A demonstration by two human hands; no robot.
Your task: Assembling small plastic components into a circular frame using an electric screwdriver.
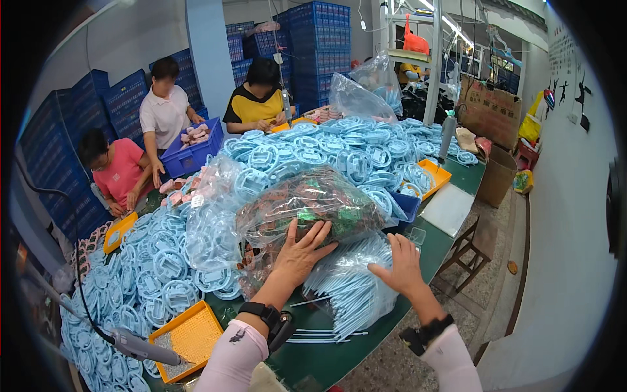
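Note:
My left hand [302,253] lies with fingers spread on a large clear plastic bag [313,202]. Small reddish-brown and green pieces fill it; their kind is unclear. Beside the bag's near right side, my right hand [403,266] is raised with fingers apart, holding nothing. Between my hands is a clear bag of thin light-blue sticks [353,277], its near ends fanning out, with a few loose sticks [326,336] on the green table [307,362]. Light-blue ring-shaped plastic parts [157,268] heap up to the left and behind the bags.
An orange tray of small metal pieces [191,340] sits at the near left, under a grey powered screwdriver [140,346]. A blue bin [406,206] and another orange tray [434,178] lie right. Three people work across the table. A wooden stool [471,245] stands by its right edge.

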